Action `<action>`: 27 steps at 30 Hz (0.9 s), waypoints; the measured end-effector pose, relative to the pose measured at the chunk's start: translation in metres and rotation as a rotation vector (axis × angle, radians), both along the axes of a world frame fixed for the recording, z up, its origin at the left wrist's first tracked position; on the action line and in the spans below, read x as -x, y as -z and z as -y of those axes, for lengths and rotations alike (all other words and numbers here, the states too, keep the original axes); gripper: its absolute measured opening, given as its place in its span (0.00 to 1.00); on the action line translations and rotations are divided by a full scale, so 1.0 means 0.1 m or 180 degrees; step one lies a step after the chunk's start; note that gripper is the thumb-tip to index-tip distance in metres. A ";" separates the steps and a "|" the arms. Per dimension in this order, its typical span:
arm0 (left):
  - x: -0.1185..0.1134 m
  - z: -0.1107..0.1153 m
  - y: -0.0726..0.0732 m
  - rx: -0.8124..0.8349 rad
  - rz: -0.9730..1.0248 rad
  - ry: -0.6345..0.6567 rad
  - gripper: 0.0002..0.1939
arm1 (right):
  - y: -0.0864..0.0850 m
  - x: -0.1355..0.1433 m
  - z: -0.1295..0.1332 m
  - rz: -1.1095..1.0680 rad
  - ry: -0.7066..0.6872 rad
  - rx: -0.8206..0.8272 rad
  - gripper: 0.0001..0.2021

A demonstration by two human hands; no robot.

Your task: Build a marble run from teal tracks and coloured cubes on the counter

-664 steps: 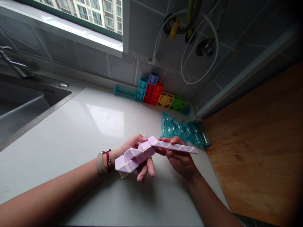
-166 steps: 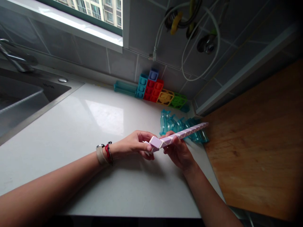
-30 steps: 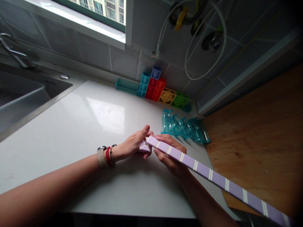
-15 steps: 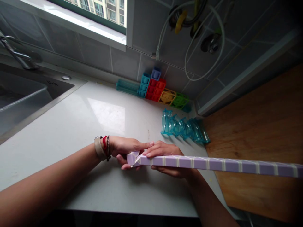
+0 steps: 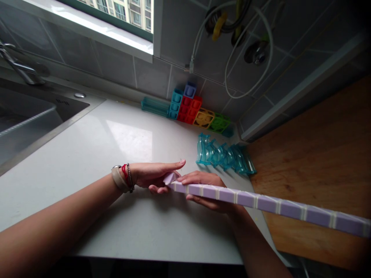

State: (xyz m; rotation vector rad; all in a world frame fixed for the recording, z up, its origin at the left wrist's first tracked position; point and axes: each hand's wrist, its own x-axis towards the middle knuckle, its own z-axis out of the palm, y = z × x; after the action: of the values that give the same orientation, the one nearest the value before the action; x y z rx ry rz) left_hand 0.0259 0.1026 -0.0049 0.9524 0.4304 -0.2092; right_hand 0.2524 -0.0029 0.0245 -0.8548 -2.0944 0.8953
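The bare left hand (image 5: 155,177) is half open, its thumb lifted clear toward 2 o'clock and its fingers curled beside the bent end of a long lilac-and-white jointed plastic snake toy (image 5: 246,198); whether the palm bears any weight cannot be told. The bare right hand (image 5: 207,189) is closed around the snake's straight stretch just beyond that bend, with fingers along its upper side and others beneath. The snake runs straight from there, pointing just past 3 o'clock to the edge of the view.

On the left wrist are a beige-strapped watch (image 5: 118,180), a red cord bracelet (image 5: 125,172) and a dark beaded bracelet (image 5: 130,179). Below both hands lies a glossy white countertop (image 5: 139,231).

Taking the hands as the dial's centre, a row of wavy transparent teal plastic pieces (image 5: 204,150) is near at 2 o'clock. At 12, against the grey tiled wall (image 5: 152,77), stand red plastic blocks (image 5: 184,108), with a square green block (image 5: 219,122) past 1. A brown wooden panel (image 5: 307,162) fills 3 o'clock; a steel sink (image 5: 72,108) sits at 10.
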 end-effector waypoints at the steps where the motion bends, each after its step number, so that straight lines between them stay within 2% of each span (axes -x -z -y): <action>1: 0.00 -0.01 -0.01 -0.0073 0.0030 -0.0196 0.35 | 0.02 0.00 0.00 -0.0008 0.0225 -0.0091 0.17; 5: -0.02 -0.04 -0.04 -0.0869 0.0091 -0.0721 0.25 | 0.09 0.02 -0.01 -0.0027 0.0800 -0.0330 0.15; 8: -0.06 -0.01 -0.02 -0.1568 0.0066 -0.0853 0.24 | 0.13 0.05 -0.02 0.0075 0.0902 -0.0456 0.16; 11: -0.10 0.04 0.01 -0.1863 0.0004 -0.1048 0.21 | 0.16 0.08 -0.02 0.0150 0.0872 -0.0546 0.16; 15: -0.13 0.07 0.00 -0.1477 -0.0184 -0.1432 0.16 | 0.21 0.08 -0.01 0.0122 0.0745 -0.0632 0.19; 18: -0.11 0.04 0.00 -0.0598 -0.0150 -0.1403 0.12 | 0.25 0.08 -0.01 0.0105 0.0663 -0.0697 0.21; 21: -0.08 0.00 0.01 0.0198 -0.0144 -0.1207 0.13 | 0.24 0.08 0.01 -0.0057 0.0729 -0.0748 0.21; 23: -0.07 0.00 0.03 0.0255 -0.0089 -0.1148 0.15 | 0.21 0.10 0.02 -0.0158 0.0823 -0.0748 0.21; 27: -0.07 0.02 0.01 -0.0083 0.0402 -0.1143 0.26 | 0.10 0.12 0.05 -0.0245 0.1246 -0.0775 0.19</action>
State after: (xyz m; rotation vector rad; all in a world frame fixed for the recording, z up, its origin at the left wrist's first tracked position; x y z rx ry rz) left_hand 0.0333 0.1008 -0.0061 0.8921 0.4801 0.1818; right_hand 0.2406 -0.0076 0.0141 -1.0321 -1.8337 0.4489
